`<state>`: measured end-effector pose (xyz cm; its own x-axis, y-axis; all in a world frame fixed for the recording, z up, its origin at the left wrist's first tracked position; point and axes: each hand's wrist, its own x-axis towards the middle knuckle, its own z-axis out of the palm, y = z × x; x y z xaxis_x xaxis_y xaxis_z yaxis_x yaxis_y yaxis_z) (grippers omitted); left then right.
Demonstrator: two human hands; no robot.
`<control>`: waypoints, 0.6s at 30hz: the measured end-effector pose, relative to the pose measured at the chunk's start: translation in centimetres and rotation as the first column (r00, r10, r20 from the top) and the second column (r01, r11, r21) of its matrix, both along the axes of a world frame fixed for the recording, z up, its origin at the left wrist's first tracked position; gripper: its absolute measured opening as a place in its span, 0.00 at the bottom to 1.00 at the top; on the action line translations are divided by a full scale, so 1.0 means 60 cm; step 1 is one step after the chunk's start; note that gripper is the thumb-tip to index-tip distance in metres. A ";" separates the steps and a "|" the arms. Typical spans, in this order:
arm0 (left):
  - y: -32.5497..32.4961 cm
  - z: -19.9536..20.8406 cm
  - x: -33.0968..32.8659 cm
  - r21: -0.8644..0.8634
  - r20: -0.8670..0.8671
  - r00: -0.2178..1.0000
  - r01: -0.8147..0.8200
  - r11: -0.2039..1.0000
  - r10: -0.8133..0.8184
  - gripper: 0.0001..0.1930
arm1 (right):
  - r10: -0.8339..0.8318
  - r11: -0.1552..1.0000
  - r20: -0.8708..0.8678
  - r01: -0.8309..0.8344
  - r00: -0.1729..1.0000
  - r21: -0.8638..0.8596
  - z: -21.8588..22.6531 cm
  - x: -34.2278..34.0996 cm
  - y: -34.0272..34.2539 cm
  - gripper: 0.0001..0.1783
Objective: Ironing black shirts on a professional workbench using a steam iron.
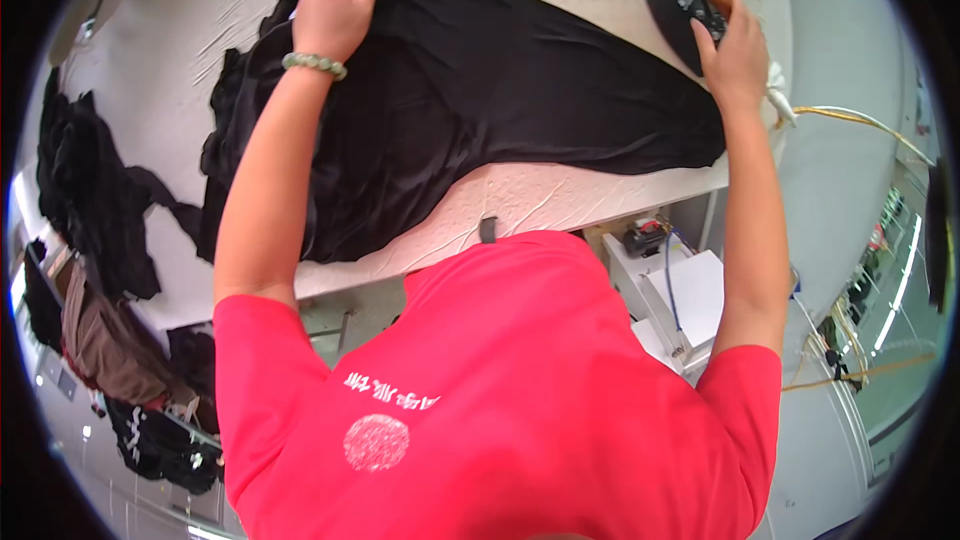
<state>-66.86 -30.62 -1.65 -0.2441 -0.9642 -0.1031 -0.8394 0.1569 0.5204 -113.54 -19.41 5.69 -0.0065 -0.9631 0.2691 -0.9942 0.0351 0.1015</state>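
A black garment [560, 70] lies spread over a pale padded ironing table [520, 195], wide and rumpled at the left and narrowing to the right. My left hand [335, 10] is at its far left edge, thumb and fingers closed on the cloth. The fingertips partly sink into the folds there. In my right hand [738, 55] is an iron [668, 5] with a dark soleplate and a brown handle. It rests on the far right of the table, just beyond the garment's narrow end.
More black clothing [90, 180] hangs over the table's left end. Brown and dark garments [110, 340] hang lower left. White and yellow hoses [850, 115] run off to the right of my right wrist. Below the table's near edge stands white equipment [690, 290] with a dark motor-like part.
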 end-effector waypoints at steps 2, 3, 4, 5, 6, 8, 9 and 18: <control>-0.012 -0.015 0.005 -0.056 -0.095 0.996 -0.003 0.998 -0.002 0.22 | -0.190 0.958 0.138 0.152 0.972 0.244 -0.005 -0.013 -0.030 0.26; -0.018 -0.021 0.007 -0.118 -0.168 0.986 -0.007 0.993 -0.013 0.24 | -0.190 0.957 0.118 0.157 0.975 0.244 0.002 -0.021 -0.043 0.26; -0.017 -0.026 0.011 -0.173 -0.232 0.972 -0.016 0.985 -0.025 0.26 | -0.300 0.887 0.154 0.216 0.942 0.407 0.011 -0.024 -0.057 0.26; -0.014 -0.030 0.013 -0.165 -0.243 0.970 -0.018 0.986 -0.023 0.26 | -0.413 0.788 0.169 0.258 0.895 0.559 0.022 -0.026 -0.070 0.26; -0.014 -0.032 0.020 -0.115 -0.219 0.976 -0.016 0.993 -0.010 0.24 | -0.521 0.666 0.169 0.275 0.837 0.694 0.035 -0.013 -0.086 0.26; -0.018 -0.034 0.028 -0.013 -0.164 0.986 -0.011 1.000 0.008 0.21 | -0.535 0.669 0.241 0.231 0.810 0.706 0.064 0.019 -0.082 0.26; -0.022 -0.029 0.033 -0.008 -0.158 0.987 -0.018 1.000 0.016 0.21 | -0.542 0.677 0.323 0.175 0.776 0.714 0.083 0.052 -0.073 0.26; -0.024 0.025 0.007 -0.006 -0.214 0.977 0.018 1.000 -0.019 0.16 | -0.022 0.859 0.400 -0.187 0.916 0.476 0.038 0.168 0.114 0.29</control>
